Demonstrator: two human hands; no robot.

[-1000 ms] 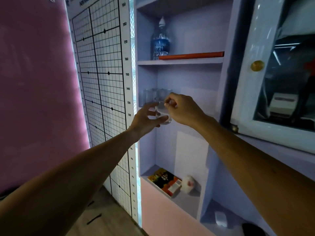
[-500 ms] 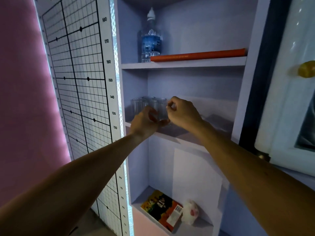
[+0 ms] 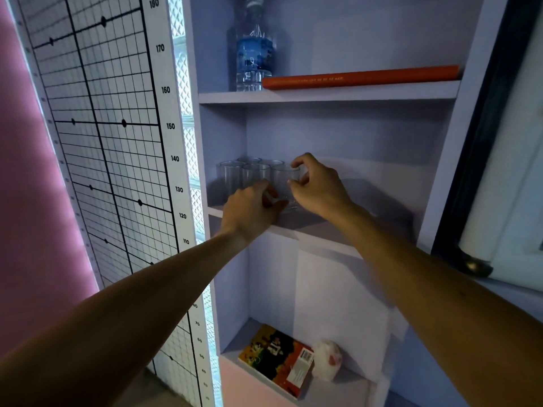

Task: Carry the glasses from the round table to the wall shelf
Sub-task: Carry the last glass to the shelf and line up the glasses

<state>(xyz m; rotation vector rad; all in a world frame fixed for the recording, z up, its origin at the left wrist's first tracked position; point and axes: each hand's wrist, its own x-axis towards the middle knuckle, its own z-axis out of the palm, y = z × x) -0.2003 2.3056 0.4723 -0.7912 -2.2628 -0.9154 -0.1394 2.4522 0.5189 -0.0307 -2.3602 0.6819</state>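
Note:
A clear glass (image 3: 284, 183) stands on the middle board of the lilac wall shelf (image 3: 329, 230), at the right end of a cluster of several clear glasses (image 3: 241, 174). My right hand (image 3: 318, 189) pinches its rim and upper side with thumb and fingers. My left hand (image 3: 254, 208) cups its lower part from the front left. The glass's base is hidden behind my left fingers, so I cannot tell if it rests on the board. The round table is out of view.
On the board above stand a water bottle (image 3: 254, 51) and an orange tube (image 3: 361, 79). The lowest board holds a colourful book (image 3: 279, 358) and a white wad (image 3: 327, 359). A height chart (image 3: 102, 136) hangs left; a white framed door (image 3: 517, 160) hangs open right.
Both hands carried the glass up from below shelf level and forward onto the middle board beside the other glasses. The view has moved closer to the shelf.

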